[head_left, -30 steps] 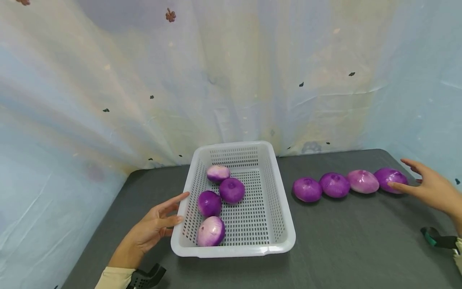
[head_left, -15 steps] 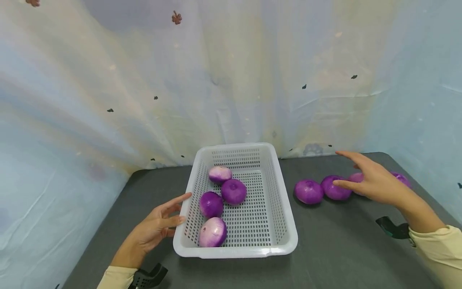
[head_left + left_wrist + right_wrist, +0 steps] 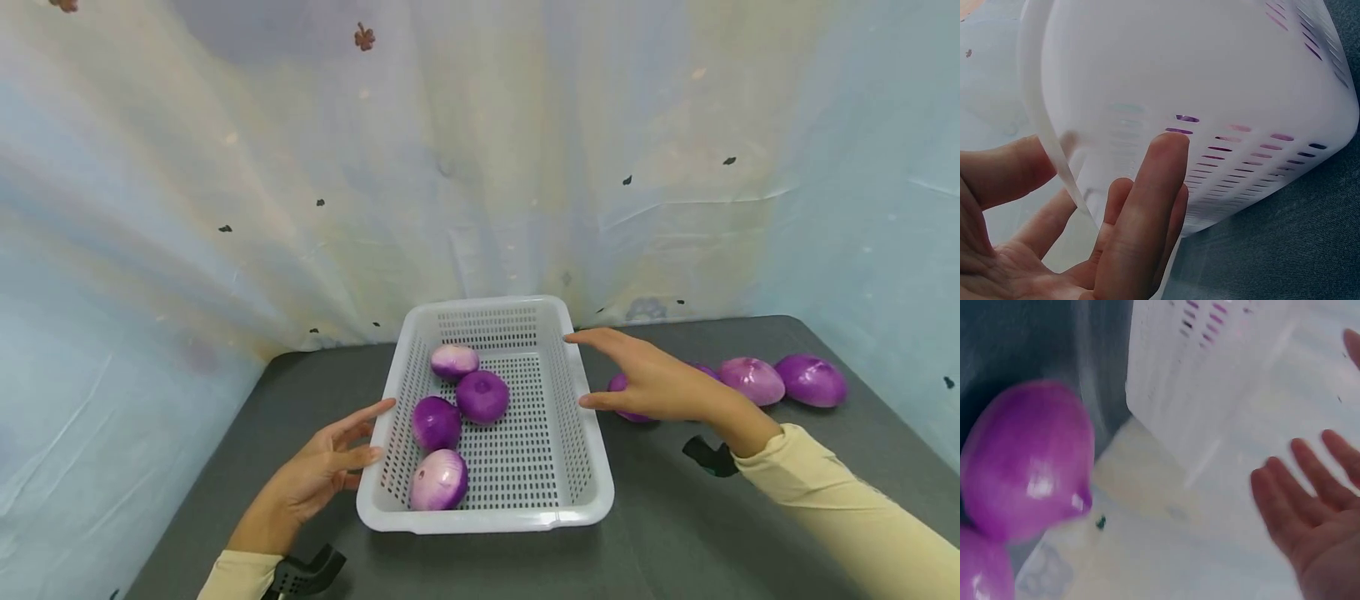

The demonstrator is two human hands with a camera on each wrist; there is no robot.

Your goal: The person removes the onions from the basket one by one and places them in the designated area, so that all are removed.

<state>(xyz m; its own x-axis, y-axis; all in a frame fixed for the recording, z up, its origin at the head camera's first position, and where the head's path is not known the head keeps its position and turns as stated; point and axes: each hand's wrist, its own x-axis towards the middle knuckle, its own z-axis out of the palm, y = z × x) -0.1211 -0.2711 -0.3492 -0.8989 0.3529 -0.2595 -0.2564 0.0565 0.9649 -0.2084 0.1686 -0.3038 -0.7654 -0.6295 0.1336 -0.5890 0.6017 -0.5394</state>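
A white perforated plastic basket [image 3: 480, 522] holds several purple onions [image 3: 482, 397] along its left half. My left hand [image 3: 318, 475] holds the basket's left rim, thumb and index finger over the edge and other fingers below it. Through the left wrist view, my left hand [image 3: 1129, 231] has its fingers against the slotted wall. Beside the right rim is my right hand [image 3: 656, 375], thumb and fingers spread, holding nothing. That right hand [image 3: 1310, 512] appears apart from the basket wall in the right wrist view.
A row of onions [image 3: 752, 381] lies on the dark table [image 3: 675, 533] right of the basket; my right hand partly covers the nearer ones. An onion [image 3: 1029, 462] shows large in the right wrist view. A pale patterned curtain [image 3: 465, 167] stands behind the table.
My right hand has left the far right onion and swept left over the row to the basket's right rim. The left hand stays on the left rim; the onions lie as before.
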